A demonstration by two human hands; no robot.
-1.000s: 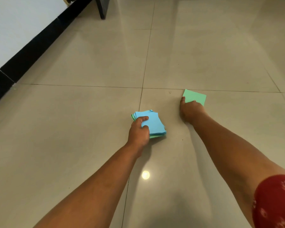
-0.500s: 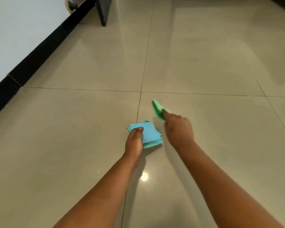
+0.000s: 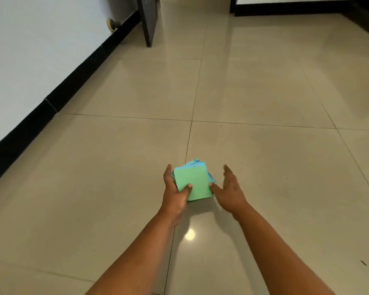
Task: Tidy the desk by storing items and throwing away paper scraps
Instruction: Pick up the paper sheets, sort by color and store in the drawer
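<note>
Held low over the tiled floor [image 3: 264, 92], just above the seam between two tiles: a stack of paper squares [image 3: 193, 183], green sheet on top, blue ones fanning out beneath and behind. Gripped by the left hand [image 3: 175, 194], thumb pressed down on the green top sheet, fingers reaching up along the left edge, most likely so that the loose sheets cannot slide apart. Just beside the stack's right edge, the right hand [image 3: 230, 190], grip spread and holding nothing, thumb tip at or touching the lower right corner, palm turned inward as if to square up the fanned blue edges. Judged from this: gathering nearly done, squaring and carrying off to storage or bin not yet done. No bench, bin or container in view.
</note>
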